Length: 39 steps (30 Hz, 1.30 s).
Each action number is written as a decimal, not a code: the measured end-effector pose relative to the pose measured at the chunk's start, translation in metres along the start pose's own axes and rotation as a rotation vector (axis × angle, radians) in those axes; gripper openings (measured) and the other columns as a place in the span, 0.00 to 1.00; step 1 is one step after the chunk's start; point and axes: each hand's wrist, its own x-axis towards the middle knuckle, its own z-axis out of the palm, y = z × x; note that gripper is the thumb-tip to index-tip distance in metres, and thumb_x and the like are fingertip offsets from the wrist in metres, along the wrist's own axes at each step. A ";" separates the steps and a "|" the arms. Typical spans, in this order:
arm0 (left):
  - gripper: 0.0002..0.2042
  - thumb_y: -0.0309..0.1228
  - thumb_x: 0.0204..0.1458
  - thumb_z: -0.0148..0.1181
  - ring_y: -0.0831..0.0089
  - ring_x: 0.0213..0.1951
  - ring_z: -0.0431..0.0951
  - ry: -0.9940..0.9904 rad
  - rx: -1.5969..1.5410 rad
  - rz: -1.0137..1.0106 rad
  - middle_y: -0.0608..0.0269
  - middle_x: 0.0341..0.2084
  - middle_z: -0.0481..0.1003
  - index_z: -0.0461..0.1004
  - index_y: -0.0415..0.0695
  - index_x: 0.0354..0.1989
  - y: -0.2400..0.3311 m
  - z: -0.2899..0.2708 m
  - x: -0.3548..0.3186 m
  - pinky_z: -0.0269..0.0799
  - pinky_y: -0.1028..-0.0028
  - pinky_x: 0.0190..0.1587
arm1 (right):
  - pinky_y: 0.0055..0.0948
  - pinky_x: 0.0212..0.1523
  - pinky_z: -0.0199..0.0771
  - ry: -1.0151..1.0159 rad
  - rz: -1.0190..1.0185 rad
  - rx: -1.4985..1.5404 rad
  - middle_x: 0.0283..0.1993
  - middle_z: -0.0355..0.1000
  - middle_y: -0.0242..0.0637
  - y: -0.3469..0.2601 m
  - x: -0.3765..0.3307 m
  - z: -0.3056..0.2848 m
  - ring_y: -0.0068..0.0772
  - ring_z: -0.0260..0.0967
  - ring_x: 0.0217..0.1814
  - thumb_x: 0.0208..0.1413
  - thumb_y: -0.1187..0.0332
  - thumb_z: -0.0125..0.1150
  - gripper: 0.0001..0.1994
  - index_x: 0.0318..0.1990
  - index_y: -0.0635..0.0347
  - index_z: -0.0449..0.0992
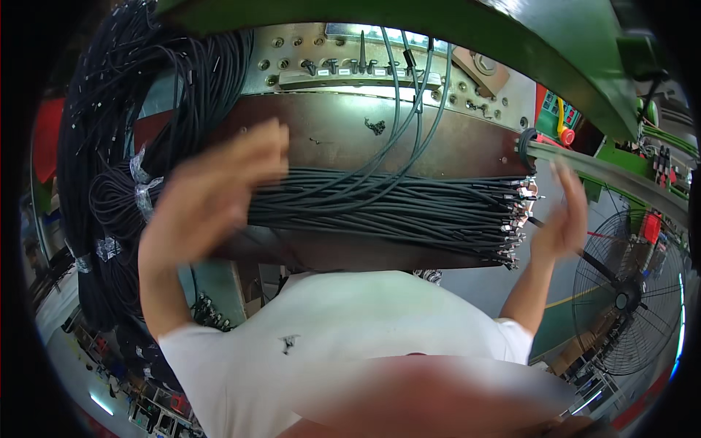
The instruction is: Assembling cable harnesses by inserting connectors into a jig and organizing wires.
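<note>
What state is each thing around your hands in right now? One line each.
Cable row: laid lengthwise side by side, terminal ends uneven at right.
Left hand: blurred, fingers extended by the row's left end; grip unclear.
Right hand: slightly blurred, open, beside the terminal ends.
Coiled bundle: looped, wrapped with clear plastic.
Dark cables: draped loosely at upper left.
Floor fan: upright, guard on; spinning or not, unclear.

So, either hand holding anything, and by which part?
Right hand looks open, empty. Left hand blurs over the black cables; a hold there can't be told.
</note>
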 end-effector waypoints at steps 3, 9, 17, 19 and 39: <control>0.17 0.39 0.57 0.49 0.57 0.49 0.74 -0.562 -0.147 -0.468 0.50 0.46 0.74 0.73 0.40 0.48 -0.003 0.073 -0.109 0.68 0.65 0.52 | 0.31 0.48 0.70 0.531 0.453 -0.035 0.43 0.72 0.45 0.038 -0.101 -0.042 0.31 0.71 0.41 0.62 0.73 0.45 0.10 0.45 0.66 0.70; 0.19 0.35 0.51 0.54 0.48 0.54 0.65 -0.050 0.465 -0.798 0.45 0.50 0.68 0.69 0.39 0.49 -0.074 0.161 -0.126 0.59 0.56 0.57 | 0.26 0.50 0.66 0.219 0.720 -0.207 0.43 0.71 0.41 0.033 -0.150 -0.022 0.27 0.68 0.43 0.60 0.76 0.48 0.11 0.49 0.66 0.69; 0.20 0.32 0.50 0.53 0.47 0.56 0.63 0.191 0.716 -0.505 0.47 0.52 0.67 0.68 0.40 0.53 -0.085 0.170 -0.130 0.54 0.53 0.60 | 0.27 0.36 0.70 -0.684 -0.031 0.054 0.41 0.72 0.39 -0.014 0.060 -0.005 0.33 0.71 0.36 0.47 0.70 0.65 0.13 0.42 0.61 0.74; 0.19 0.31 0.50 0.52 0.47 0.55 0.64 0.222 0.743 -0.508 0.46 0.50 0.68 0.69 0.40 0.52 -0.086 0.175 -0.134 0.55 0.53 0.60 | 0.27 0.36 0.70 -0.816 0.048 0.289 0.39 0.73 0.39 -0.030 0.092 0.022 0.36 0.72 0.36 0.46 0.70 0.65 0.14 0.42 0.62 0.74; 0.16 0.33 0.50 0.52 0.51 0.49 0.69 0.249 0.818 -0.520 0.50 0.46 0.71 0.72 0.43 0.47 -0.087 0.173 -0.125 0.61 0.56 0.53 | 0.35 0.46 0.69 -0.253 -0.059 -0.145 0.45 0.73 0.43 0.110 0.143 0.184 0.39 0.70 0.46 0.58 0.58 0.52 0.17 0.46 0.61 0.74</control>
